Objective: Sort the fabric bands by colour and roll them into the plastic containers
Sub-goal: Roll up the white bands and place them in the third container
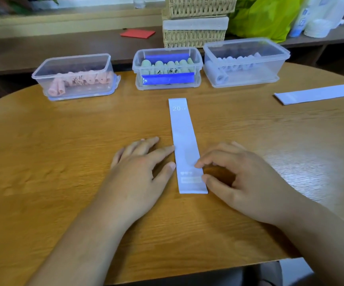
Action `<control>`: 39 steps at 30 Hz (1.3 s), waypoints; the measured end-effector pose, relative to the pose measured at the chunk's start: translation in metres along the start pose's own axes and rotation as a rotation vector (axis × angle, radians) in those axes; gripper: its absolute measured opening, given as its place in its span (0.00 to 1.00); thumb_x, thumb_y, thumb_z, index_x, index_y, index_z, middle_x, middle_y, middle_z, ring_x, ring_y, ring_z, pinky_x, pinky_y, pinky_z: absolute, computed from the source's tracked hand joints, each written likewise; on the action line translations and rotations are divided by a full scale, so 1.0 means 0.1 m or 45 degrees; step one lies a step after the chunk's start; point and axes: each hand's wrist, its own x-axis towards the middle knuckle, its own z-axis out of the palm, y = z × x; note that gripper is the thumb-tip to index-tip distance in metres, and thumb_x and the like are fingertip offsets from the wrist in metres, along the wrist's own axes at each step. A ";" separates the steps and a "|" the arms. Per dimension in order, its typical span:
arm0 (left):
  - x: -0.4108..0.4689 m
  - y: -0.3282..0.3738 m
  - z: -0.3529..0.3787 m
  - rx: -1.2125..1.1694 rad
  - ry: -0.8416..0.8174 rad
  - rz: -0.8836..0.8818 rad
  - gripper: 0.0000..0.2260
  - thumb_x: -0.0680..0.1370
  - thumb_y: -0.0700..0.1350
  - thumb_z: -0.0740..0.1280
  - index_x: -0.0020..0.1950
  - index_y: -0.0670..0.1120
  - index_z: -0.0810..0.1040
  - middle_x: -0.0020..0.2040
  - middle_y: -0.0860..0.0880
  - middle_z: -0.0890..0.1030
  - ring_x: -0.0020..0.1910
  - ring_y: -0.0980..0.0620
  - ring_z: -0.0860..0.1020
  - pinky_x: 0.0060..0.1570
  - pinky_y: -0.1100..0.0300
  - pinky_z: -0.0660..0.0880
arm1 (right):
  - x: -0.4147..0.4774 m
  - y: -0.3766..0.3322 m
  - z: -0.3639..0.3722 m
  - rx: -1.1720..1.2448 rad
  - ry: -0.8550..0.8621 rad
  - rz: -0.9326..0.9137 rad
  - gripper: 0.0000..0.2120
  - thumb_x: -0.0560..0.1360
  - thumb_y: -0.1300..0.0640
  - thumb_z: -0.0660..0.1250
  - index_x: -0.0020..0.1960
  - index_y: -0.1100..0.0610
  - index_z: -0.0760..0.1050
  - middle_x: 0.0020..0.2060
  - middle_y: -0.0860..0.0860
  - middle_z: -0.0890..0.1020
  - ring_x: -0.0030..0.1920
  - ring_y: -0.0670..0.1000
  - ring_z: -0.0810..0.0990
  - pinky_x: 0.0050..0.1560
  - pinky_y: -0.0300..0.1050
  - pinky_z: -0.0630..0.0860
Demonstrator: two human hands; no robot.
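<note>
A pale lilac fabric band (184,141) marked "20 LB" lies flat and lengthwise on the wooden table (63,162). My left hand (140,168) rests flat on the table, its fingertips touching the band's left edge. My right hand (239,176) has its index finger and thumb on the band's right edge near the near end, fingers loosely bent. Three clear plastic containers stand at the back: the left one (74,77) holds pink rolls, the middle one (168,68) green rolls, the right one (245,62) lilac rolls.
Another flat lilac band (319,93) lies at the table's right side. Behind the containers stand stacked wicker baskets (195,23), a green bag (266,17), a red card (138,34) and white bottles on a shelf.
</note>
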 end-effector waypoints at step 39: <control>-0.25 -0.03 0.07 -0.319 0.107 0.481 0.09 0.79 0.49 0.77 0.56 0.62 0.87 0.55 0.64 0.81 0.58 0.56 0.78 0.59 0.52 0.76 | -0.04 -0.05 -0.02 0.021 -0.019 -0.135 0.03 0.77 0.51 0.78 0.50 0.47 0.86 0.52 0.37 0.84 0.57 0.44 0.81 0.58 0.43 0.77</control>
